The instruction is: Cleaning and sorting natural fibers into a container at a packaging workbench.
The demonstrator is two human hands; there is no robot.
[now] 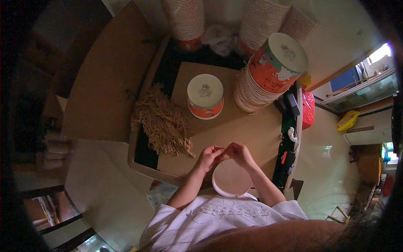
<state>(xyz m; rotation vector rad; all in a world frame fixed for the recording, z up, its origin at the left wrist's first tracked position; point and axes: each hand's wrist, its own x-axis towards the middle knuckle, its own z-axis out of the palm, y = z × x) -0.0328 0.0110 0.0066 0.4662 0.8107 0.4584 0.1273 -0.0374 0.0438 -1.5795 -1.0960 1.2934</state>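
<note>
A round white paper bucket [232, 179] sits against my body at the table's near edge, its wide opening toward me. My left hand [210, 157] and my right hand [239, 155] meet just above its far rim, fingertips pinched together. A thin string runs from the fingertips down across the bucket's mouth; its end between the fingers is too small to make out clearly. Beyond the left hand lies a tangled heap of tan strings [163, 122]. Farther off stands a short stack of orange-and-white paper buckets [205, 110] with a pale round end on top.
A cardboard sheet [247, 132] covers much of the table. At the right stands a tall stack of orange buckets [275, 69], with black devices [292, 104] beside it and a red basket [308, 109] past the edge. Tall white bucket stacks [184, 19] line the back.
</note>
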